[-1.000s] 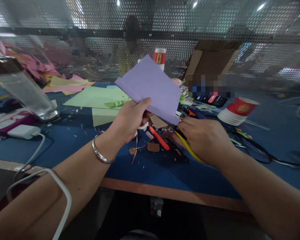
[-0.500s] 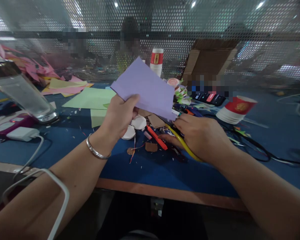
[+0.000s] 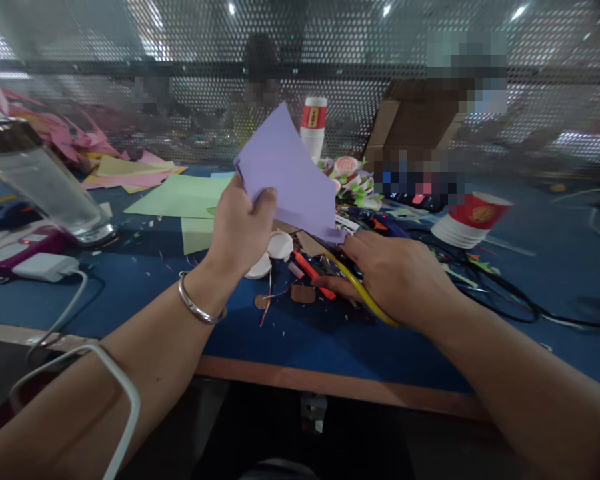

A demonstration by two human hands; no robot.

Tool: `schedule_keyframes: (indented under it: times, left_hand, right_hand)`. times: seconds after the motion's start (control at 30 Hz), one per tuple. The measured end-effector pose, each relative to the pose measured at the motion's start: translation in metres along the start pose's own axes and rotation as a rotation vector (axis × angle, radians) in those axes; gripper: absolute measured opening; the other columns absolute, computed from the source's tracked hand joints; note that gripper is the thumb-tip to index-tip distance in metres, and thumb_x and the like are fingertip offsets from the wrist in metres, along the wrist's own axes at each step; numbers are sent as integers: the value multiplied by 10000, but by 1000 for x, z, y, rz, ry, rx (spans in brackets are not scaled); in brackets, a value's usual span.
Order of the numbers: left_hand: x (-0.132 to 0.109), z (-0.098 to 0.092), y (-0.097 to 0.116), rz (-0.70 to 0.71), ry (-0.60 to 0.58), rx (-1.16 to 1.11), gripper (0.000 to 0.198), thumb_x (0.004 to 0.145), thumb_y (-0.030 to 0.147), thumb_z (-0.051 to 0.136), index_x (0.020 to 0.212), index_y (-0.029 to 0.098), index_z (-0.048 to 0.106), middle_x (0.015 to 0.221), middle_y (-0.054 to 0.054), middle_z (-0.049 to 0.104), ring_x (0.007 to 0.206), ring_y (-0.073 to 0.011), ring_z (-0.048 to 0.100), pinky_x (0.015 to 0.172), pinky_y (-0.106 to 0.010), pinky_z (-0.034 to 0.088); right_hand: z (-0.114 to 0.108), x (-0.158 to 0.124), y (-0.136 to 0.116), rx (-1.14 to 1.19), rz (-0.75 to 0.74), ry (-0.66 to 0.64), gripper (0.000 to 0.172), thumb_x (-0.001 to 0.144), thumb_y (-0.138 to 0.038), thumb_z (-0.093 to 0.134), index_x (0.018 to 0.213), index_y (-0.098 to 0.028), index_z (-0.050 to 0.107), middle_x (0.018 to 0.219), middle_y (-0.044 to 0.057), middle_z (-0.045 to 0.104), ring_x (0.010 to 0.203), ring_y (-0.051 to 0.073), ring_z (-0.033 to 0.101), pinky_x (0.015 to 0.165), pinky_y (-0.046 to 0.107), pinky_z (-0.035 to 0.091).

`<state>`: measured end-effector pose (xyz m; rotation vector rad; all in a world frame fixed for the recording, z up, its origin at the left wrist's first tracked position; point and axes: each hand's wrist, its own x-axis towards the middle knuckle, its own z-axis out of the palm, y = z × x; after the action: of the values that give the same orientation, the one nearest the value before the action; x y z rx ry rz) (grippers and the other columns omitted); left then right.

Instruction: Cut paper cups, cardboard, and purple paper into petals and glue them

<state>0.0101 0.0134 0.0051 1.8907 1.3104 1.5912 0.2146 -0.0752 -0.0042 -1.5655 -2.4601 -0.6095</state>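
A sheet of purple paper (image 3: 293,177) is pinched in my left hand (image 3: 245,223), thumb on top, and held up above the table. My right hand (image 3: 397,270) is closed around yellow-handled scissors (image 3: 357,283) at the paper's lower right corner. The scissor blades are mostly hidden by the paper and my fingers. Beneath my hands lie two white round lids (image 3: 280,245), a red-orange marker (image 3: 307,265) and a small brown cardboard piece (image 3: 303,293). Paper flowers (image 3: 353,180) stand just behind the purple sheet.
Green paper (image 3: 180,198) and a glass bottle (image 3: 50,183) lie to the left. Stacked paper cups (image 3: 313,123) stand behind, with a tilted cup (image 3: 473,220) and a phone (image 3: 417,197) at right. A white cable (image 3: 125,380) crosses my left forearm. Perforated metal screen (image 3: 200,100) closes off the back.
The purple paper has turned and tilted more upright, and its lower right corner has shifted left. My right hand has moved slightly left with the scissors. More of the flowers shows.
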Motion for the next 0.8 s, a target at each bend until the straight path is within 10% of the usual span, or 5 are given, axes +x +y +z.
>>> schedule_keyframes:
  times: [0.8]
  left_hand:
    - [-1, 1, -4, -151, -81, -201, 105, 812, 183, 655, 887, 223, 593, 770, -27, 648, 794, -204, 635, 693, -282, 524]
  right_hand:
    - [-4, 1, -4, -6, 58, -20, 420, 964, -517, 588, 1074, -118, 657, 949, 134, 733, 803, 313, 727, 574, 339, 357]
